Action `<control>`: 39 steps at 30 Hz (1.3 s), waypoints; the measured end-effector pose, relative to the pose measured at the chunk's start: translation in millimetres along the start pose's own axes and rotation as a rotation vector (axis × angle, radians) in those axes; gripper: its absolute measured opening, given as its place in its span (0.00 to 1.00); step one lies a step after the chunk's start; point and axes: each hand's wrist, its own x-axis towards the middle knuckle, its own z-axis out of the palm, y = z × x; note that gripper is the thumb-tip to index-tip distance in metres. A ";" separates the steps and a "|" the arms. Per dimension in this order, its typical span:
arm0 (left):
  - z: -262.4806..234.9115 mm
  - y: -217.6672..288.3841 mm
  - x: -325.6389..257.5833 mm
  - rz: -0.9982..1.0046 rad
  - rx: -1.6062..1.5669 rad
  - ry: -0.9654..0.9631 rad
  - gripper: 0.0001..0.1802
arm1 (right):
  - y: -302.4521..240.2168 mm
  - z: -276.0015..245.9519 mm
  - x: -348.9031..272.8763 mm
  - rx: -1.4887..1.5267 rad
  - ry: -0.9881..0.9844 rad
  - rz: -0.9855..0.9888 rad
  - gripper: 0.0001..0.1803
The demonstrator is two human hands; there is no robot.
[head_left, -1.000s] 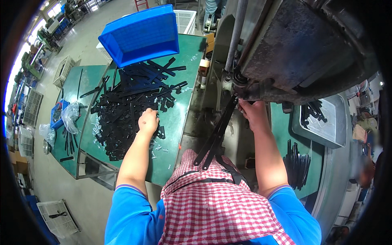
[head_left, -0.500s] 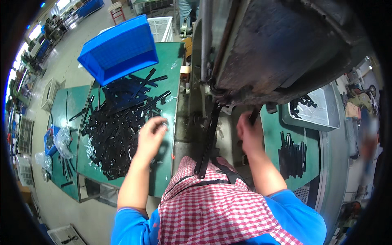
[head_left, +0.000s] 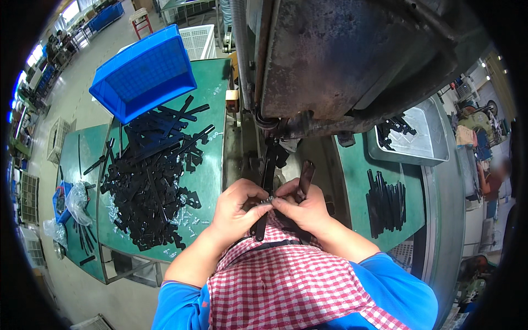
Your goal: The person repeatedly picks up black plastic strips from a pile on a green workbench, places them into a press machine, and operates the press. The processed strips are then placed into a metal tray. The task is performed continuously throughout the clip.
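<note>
While both hands' fingers (head_left: 264, 201) pinched a small screw onto black strips (head_left: 268, 181) (beneath the press (head_left: 352, 60)), it risked dropping.

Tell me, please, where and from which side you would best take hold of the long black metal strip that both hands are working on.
Probably by the bare upper length of the long black metal strip, coming from its left side: the left hand and right hand cover its lower part, and a second black strip stands close on its right.
</note>
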 end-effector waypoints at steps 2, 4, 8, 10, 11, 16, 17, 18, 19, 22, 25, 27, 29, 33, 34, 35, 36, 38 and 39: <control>-1.0 -2.7 -3.5 -0.004 0.043 -0.016 0.11 | -0.7 -2.8 2.1 -0.105 -0.029 -0.115 0.10; -1.6 -3.7 -5.2 -0.012 0.067 0.001 0.11 | 3.1 -10.7 6.9 -0.248 -0.130 -0.268 0.11; -2.0 6.6 -2.6 -0.284 -0.187 0.036 0.11 | -13.1 -14.5 18.9 -0.373 -0.279 -0.534 0.10; -2.1 9.3 2.9 -0.447 -0.408 0.038 0.11 | -20.5 -13.2 22.7 -0.399 -0.299 -0.598 0.06; -4.9 9.1 7.9 -0.475 -0.364 -0.009 0.11 | -23.6 -12.8 25.2 -0.469 -0.333 -0.632 0.06; -14.1 3.6 22.6 -0.567 -0.260 -0.227 0.10 | -27.8 -17.2 32.5 -0.750 -0.508 -0.779 0.06; -16.2 2.4 24.8 -0.598 -0.258 -0.275 0.10 | -30.5 -19.0 34.3 -0.779 -0.561 -0.782 0.07; -16.8 0.1 25.0 -0.654 -0.372 -0.285 0.10 | -33.8 -19.3 35.6 -0.786 -0.576 -0.784 0.07; -16.7 -4.1 25.2 -0.708 -0.487 -0.295 0.10 | -38.4 -19.4 36.4 -0.792 -0.590 -0.786 0.07; -17.5 -15.2 24.1 -0.852 -0.792 -0.343 0.09 | -52.4 -20.4 38.1 -0.830 -0.637 -0.771 0.05; -23.0 -31.0 21.6 -0.950 -1.122 -0.442 0.09 | -68.1 -22.4 39.3 -0.866 -0.691 -0.600 0.04; -25.6 -33.1 18.4 -0.947 -1.250 -0.445 0.10 | -66.0 -25.2 39.8 -0.836 -0.616 -0.645 0.06; -25.0 -31.7 19.7 -0.892 -1.262 -0.399 0.11 | -44.1 -33.5 44.4 -0.760 -0.403 -0.884 0.12; -20.8 -46.4 20.6 -0.782 -1.165 0.011 0.15 | 3.0 -34.1 65.0 -0.537 0.012 -0.742 0.18; -21.4 -59.0 17.4 -0.713 -1.230 0.010 0.17 | 10.4 -31.6 70.7 -0.522 0.081 -0.788 0.18; -16.7 -66.0 15.3 -0.719 -1.186 0.025 0.17 | 16.9 -29.7 76.2 -0.505 0.150 -0.833 0.17; -9.3 -66.6 16.6 -0.727 -1.142 0.043 0.17 | 22.0 -26.7 81.0 -0.485 0.217 -0.875 0.17; -2.3 -85.5 10.5 -0.764 -1.111 -0.015 0.18 | 21.9 -20.0 83.7 -0.439 0.240 -0.795 0.15; 5.5 -78.9 9.6 -0.795 -1.133 0.008 0.20 | 23.0 -18.6 84.7 -0.420 0.255 -0.753 0.14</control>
